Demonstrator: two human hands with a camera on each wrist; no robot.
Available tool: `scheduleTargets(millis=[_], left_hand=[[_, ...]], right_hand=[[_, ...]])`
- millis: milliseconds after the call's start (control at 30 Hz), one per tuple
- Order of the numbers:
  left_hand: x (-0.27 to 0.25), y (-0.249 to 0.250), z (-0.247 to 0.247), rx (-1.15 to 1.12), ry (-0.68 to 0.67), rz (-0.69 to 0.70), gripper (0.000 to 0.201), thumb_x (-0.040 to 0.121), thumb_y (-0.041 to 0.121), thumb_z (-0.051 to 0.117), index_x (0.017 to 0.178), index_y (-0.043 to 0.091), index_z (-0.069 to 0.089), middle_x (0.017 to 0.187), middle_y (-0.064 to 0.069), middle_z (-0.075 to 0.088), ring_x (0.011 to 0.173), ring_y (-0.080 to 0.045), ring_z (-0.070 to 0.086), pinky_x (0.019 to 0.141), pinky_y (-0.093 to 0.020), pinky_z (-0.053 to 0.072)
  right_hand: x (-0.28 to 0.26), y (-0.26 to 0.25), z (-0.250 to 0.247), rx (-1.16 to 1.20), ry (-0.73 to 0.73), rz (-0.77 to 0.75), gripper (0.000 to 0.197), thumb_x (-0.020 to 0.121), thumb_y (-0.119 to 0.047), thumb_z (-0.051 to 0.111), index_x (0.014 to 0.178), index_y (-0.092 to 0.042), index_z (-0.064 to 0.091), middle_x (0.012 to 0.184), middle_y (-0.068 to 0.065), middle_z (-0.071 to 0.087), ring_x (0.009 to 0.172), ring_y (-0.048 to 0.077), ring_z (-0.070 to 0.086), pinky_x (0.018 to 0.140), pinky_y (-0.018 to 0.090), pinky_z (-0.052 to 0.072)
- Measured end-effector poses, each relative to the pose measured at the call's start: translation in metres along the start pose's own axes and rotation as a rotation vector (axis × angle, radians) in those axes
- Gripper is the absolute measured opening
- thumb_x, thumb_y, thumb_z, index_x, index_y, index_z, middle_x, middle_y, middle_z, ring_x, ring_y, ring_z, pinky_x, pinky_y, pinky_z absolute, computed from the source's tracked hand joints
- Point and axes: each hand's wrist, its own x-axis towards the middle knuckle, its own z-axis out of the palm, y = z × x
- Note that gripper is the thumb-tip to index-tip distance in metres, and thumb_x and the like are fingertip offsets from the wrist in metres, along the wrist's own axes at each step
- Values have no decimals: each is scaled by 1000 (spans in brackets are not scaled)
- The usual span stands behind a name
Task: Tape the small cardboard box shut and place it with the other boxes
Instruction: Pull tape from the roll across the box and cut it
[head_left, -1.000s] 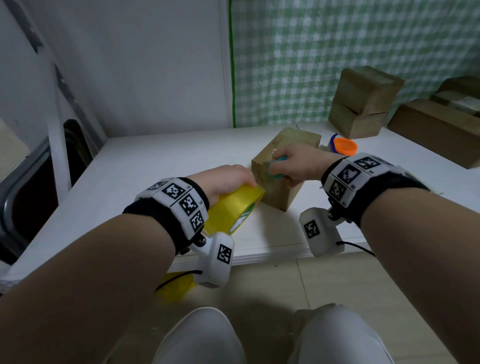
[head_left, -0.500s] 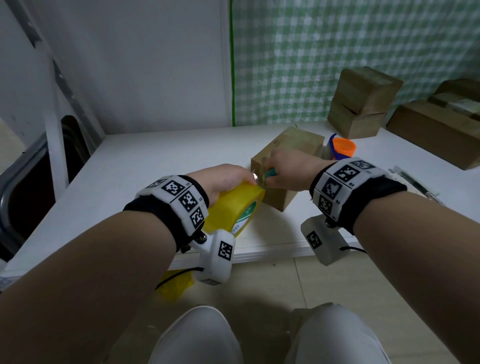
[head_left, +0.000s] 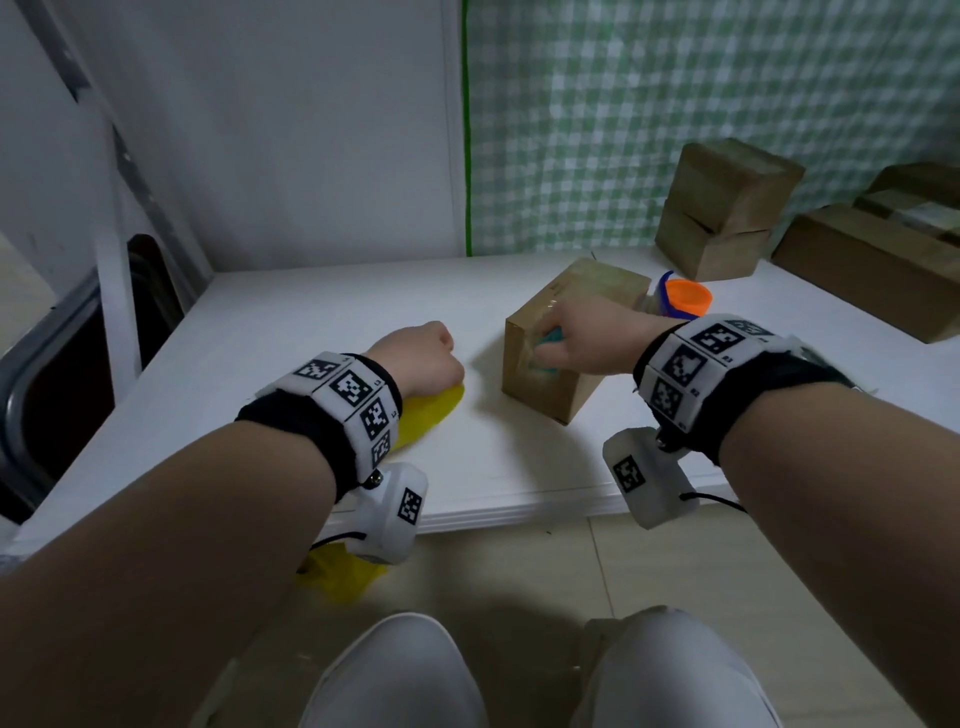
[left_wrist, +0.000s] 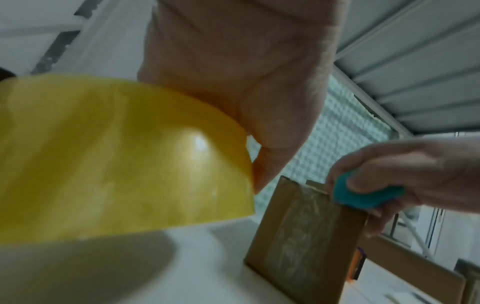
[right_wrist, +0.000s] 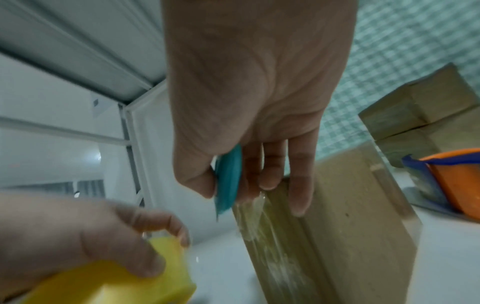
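Cardboard, small and box-shaped, stood on the white bench (head_left: 291, 332): the small cardboard box (head_left: 563, 358) sat directly under the right hand (head_left: 587, 338), whose fingers were curled around a teal tool (head_left: 548, 340) pressed against the box's taped upper edge. Clear tape (left_wrist: 296, 232) covered its near face. The left hand (head_left: 421, 358) lay apart to the box's left, clamped on a yellow tape roll (head_left: 428, 415). Behind the box stood an orange cup (head_left: 685, 301); its contents could not be seen. Stacked boxes (head_left: 727, 208) sat farther back.
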Motion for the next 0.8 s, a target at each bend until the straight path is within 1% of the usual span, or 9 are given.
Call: scheduleTargets(millis=[133, 233, 333, 400, 467, 567, 667, 733, 800], left_hand=[[6, -7, 12, 85, -45, -22, 52, 84, 24, 56, 133, 17, 40, 129, -11, 52, 100, -27, 47, 77, -29, 37], [8, -5, 25, 139, -72, -10, 58, 82, 24, 58, 134, 15, 36, 120, -10, 53, 93, -24, 45, 75, -31, 39], [10, -4, 37, 188, -107, 8, 71, 79, 26, 63, 139, 13, 27, 110, -8, 55, 94, -25, 52, 73, -32, 44], [10, -3, 42, 210, -139, 28, 83, 77, 28, 68, 144, 13, 21, 116, -9, 57, 103, -28, 57, 75, -33, 46], [11, -1, 42, 271, -111, 51, 83, 75, 36, 69, 142, 14, 26, 124, -9, 57, 111, -29, 56, 81, -35, 48], [13, 7, 31, 299, 103, 94, 61, 78, 45, 62, 129, 15, 48, 125, -8, 58, 115, -29, 54, 89, -38, 47], [17, 24, 24, -158, 150, 120, 30, 88, 23, 54, 110, 6, 64, 104, -11, 64, 92, -28, 60, 77, -33, 48], [18, 32, 31, -638, -24, 3, 22, 90, 15, 50, 105, 3, 61, 83, -10, 61, 65, -22, 56, 61, -30, 46], [19, 35, 39, -941, -171, -134, 19, 94, 15, 47, 107, 3, 54, 79, -10, 61, 59, -18, 56, 65, -30, 52]], right_hand=[[-7, 6, -1, 360, 134, 68, 17, 90, -24, 51, 85, -11, 59, 65, 0, 51, 56, 15, 53, 50, 21, 45], [-9, 11, 1, 440, 256, 89, 15, 92, -23, 50, 97, -12, 60, 72, 2, 57, 54, 11, 52, 46, 15, 48], [-7, 19, 5, 401, 365, 112, 24, 93, -22, 49, 110, -9, 61, 88, 7, 60, 68, 19, 58, 70, 36, 56], [-7, 24, 9, 369, 444, 130, 25, 93, -20, 48, 116, -11, 56, 91, 6, 57, 75, 22, 58, 70, 38, 54], [-5, 29, 14, 365, 529, 119, 25, 95, -16, 44, 119, -16, 51, 91, 4, 56, 72, 20, 55, 61, 32, 47], [0, 35, 18, 367, 520, 113, 33, 95, -6, 35, 115, -21, 56, 98, 7, 57, 77, 20, 51, 55, 24, 35], [2, 34, 21, 298, 414, 139, 37, 93, -2, 37, 108, -18, 66, 112, 11, 55, 92, 24, 52, 69, 21, 37], [2, 32, 25, 266, 400, 136, 29, 94, -11, 43, 110, -16, 67, 119, 12, 52, 106, 26, 53, 82, 22, 33], [1, 30, 29, 263, 404, 145, 25, 93, -16, 48, 111, -16, 65, 122, 11, 50, 111, 26, 53, 86, 22, 33]])
